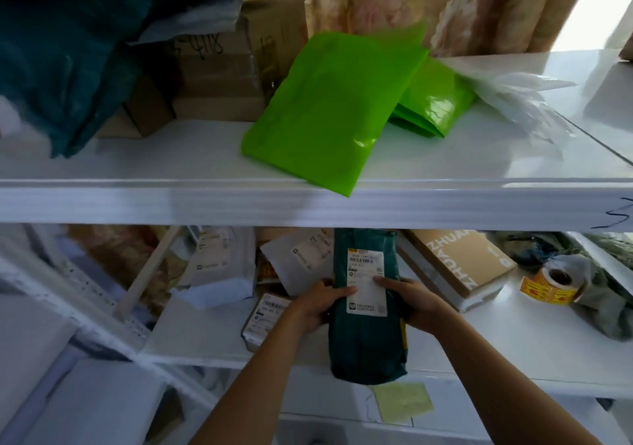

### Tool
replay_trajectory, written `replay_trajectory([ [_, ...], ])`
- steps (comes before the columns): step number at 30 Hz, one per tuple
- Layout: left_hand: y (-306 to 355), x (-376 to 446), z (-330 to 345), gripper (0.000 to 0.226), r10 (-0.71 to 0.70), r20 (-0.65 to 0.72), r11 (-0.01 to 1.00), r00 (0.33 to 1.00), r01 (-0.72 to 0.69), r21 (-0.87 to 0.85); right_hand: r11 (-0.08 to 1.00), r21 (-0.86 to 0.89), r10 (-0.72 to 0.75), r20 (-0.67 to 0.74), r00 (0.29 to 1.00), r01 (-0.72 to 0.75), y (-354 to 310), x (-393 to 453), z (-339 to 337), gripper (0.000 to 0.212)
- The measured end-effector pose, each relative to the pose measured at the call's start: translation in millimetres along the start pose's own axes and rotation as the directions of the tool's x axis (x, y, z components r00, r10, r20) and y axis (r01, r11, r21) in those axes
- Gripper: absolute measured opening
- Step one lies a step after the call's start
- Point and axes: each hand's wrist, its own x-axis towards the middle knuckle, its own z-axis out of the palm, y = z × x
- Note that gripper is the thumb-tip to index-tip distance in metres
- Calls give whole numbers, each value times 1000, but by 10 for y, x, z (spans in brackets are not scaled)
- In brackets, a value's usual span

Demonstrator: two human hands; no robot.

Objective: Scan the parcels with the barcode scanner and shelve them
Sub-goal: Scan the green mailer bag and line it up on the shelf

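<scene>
head view: two hands hold one dark green parcel (366, 307) in front of the lower shelf (534, 348). the left hand (315, 305) grips the parcel's left edge, with its thumb on the white label (366, 287). the right hand (416, 302) grips the right edge, and its thumb lies on the label too. so each grip is wrapped around the parcel. the parcel stands long-ways, with its far end reaching in under the upper shelf (205, 201) and its near end sticking out past the lower shelf's front edge.

left of the dark green parcel, a small brown box (263, 314) with a barcode label lies on the lower shelf, partly under the left hand. behind that, further left of the parcel, are a grey bag parcel (219, 266) and a white bag parcel (298, 256). right of the dark green parcel lies a flat brown box with white letters (459, 266). further right of it is a roll of yellow and red stickers (551, 283), next to some grey-green cloth (603, 304). a pale yellow note (402, 401) sits just below the parcel's near end.

above the dark green parcel, on the upper shelf, lies a bright green bag (325, 108) (one corner hangs over the front edge). a second green bag (435, 98) lies right behind it. left of them are stacked brown boxes (219, 67) and big dark teal bags (68, 60). clear plastic (524, 102) lies to the right.
</scene>
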Motion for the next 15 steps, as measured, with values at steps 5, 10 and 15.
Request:
replay_trajectory([
  [5, -121, -348, -215, 63, 97, -189, 971, 977, -135, -195, 997, -17, -76, 90, 993, 77, -2, -64, 397, 46],
  [10, -306, -901, -520, 40, 190, -256, 934, 948, -255, -251, 991, -82, -91, 183, 979, 107, 174, -84, 1012, 47],
  [15, -732, -1576, -1044, 51, 168, -413, 907, 895, -304, -290, 979, -195, 12, 335, 942, 57, 492, -141, 1776, 44],
])
